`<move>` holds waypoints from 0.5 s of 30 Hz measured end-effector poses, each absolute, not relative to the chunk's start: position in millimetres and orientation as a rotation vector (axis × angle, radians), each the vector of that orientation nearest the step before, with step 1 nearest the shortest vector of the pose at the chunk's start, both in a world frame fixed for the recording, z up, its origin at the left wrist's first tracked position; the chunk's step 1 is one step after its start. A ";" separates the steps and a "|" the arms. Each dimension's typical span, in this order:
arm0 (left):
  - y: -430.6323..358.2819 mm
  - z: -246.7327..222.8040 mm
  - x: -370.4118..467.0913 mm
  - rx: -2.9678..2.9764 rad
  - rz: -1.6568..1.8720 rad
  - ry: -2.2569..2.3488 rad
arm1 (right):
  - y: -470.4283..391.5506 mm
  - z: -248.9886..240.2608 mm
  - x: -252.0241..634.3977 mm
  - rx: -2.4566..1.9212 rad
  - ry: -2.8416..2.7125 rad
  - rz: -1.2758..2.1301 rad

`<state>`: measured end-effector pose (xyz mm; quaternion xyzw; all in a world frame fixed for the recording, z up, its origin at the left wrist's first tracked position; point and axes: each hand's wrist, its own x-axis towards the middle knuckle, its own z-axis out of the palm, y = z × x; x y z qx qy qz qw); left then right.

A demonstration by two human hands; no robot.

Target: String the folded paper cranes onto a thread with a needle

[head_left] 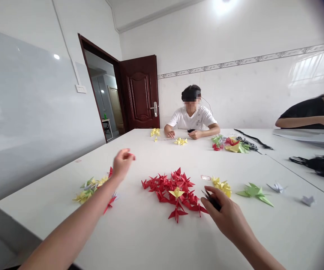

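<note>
My left hand (123, 162) is raised above the white table (128, 228), its fingers pinched on a small red piece (132, 155) that looks like folded paper. Under that forearm lies a mixed pile of paper cranes (89, 189) in green, yellow, white and red. My right hand (217, 207) is closed around a small black tool (213, 201) with thin pointed tips. Left of it sits a heap of red paper cranes (169, 187), with a yellow crane (177, 192) on top. Yellow cranes (222, 186) are just behind my right hand.
A green crane (254, 192) and two white ones lie at the right. Across the table sits a person (192, 116) in white, near yellow cranes (181, 141) and a coloured pile (236, 145). Another person in black leans in at the far right. Black straps (319, 165) lie there too.
</note>
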<state>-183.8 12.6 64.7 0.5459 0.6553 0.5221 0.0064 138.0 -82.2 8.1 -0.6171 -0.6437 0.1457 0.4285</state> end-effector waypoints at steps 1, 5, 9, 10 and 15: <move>5.4 57.4 -153.5 1.755 1.607 1.900 | -84.6 10.4 136.0 -1.532 -1.577 0.365; -37.8 29.0 -61.5 1.754 1.446 1.137 | -90.8 14.6 131.9 -1.404 -1.615 0.371; -63.9 17.1 -46.5 1.843 1.435 1.032 | -93.0 11.5 131.4 -1.300 -1.726 0.360; -65.5 15.7 -50.2 1.863 1.439 1.026 | -93.8 10.7 130.7 -1.283 -1.755 0.363; -67.1 11.4 -66.2 2.061 1.354 1.001 | -100.5 10.0 124.5 -1.241 -1.847 0.342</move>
